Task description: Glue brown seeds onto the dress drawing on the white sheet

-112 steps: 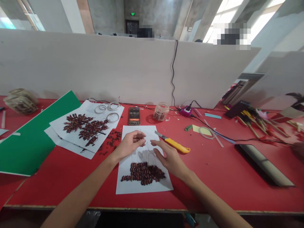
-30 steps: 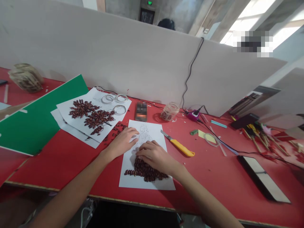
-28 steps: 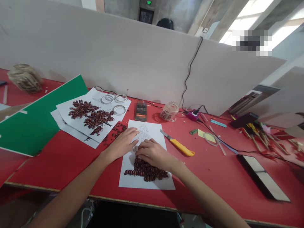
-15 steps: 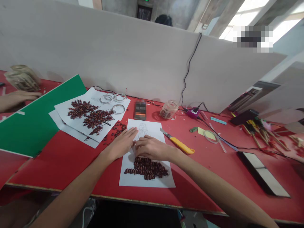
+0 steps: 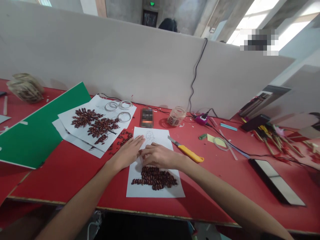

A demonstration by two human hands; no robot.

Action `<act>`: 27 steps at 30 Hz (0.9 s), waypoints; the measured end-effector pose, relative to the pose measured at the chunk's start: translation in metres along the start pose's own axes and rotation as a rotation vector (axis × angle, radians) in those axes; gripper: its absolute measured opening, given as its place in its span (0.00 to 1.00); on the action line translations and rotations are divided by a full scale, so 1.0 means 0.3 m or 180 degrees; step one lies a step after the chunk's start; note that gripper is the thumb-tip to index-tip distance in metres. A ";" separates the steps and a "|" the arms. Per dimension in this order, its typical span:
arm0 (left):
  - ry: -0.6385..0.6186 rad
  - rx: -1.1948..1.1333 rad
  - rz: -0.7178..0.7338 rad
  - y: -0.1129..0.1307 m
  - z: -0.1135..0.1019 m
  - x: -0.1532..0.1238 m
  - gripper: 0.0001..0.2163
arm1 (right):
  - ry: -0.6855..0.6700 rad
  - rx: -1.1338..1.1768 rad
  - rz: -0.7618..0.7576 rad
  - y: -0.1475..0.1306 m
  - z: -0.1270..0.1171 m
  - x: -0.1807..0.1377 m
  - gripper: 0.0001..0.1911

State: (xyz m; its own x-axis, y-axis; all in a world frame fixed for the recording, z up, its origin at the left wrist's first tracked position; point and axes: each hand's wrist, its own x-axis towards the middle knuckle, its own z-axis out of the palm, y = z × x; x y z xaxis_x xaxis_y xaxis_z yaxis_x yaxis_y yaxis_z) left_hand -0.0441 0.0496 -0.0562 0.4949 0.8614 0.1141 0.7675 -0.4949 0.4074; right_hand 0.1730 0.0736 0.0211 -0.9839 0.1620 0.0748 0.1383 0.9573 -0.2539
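Observation:
A sheet of white paper (image 5: 133, 191) with a pencil drawing lies in front of me. Rows of glossy dark brown seeds (image 5: 157, 178) cover its lower part. My left hand (image 5: 128, 151) rests flat on the sheet's left edge, fingers stretched out. Over the middle of the sheet, just above the seed rows, my right hand (image 5: 158, 156) has its fingers bent into a pinch. A small reddish-brown seed (image 5: 140, 152) shows at its fingertips, close to the left thumb. Loose seeds (image 5: 123, 137) lie on the table beyond my left hand.
A yellow utility knife (image 5: 190, 153) lies right of the sheet, blade out. Behind stand a phone (image 5: 147, 118) and a clear jar (image 5: 176, 116). Seed-covered drawings (image 5: 72, 140), tape rings (image 5: 124, 116) and a green board (image 5: 47, 133) are leftward; an open case (image 5: 275, 181) is rightward.
The other person's hand at the far left has left the view, and the green board there has shifted slightly. My hands stay nearly in place; the view has tilted a little.

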 end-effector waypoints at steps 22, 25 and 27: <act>0.1163 0.1060 -0.0221 0.272 0.103 0.086 0.30 | 0.2141 0.0632 0.2027 0.005 0.193 -0.332 0.18; 0.1354 0.1060 0.0160 0.298 0.086 0.091 0.25 | 0.2031 0.0524 0.2027 0.006 0.197 -0.329 0.18; 0.1509 0.0954 0.0404 0.304 0.062 0.091 0.19 | 0.1963 0.0417 0.2007 0.007 0.202 -0.327 0.18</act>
State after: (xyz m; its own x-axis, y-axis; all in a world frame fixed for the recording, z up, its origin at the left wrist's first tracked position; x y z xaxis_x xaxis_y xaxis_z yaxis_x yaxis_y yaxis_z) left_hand 0.0470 0.0260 -0.0328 0.4070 0.7159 0.5673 0.8301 -0.5490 0.0973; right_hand 0.2630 0.0452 -0.0453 -0.4883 0.7856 0.3800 0.5823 0.6177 -0.5287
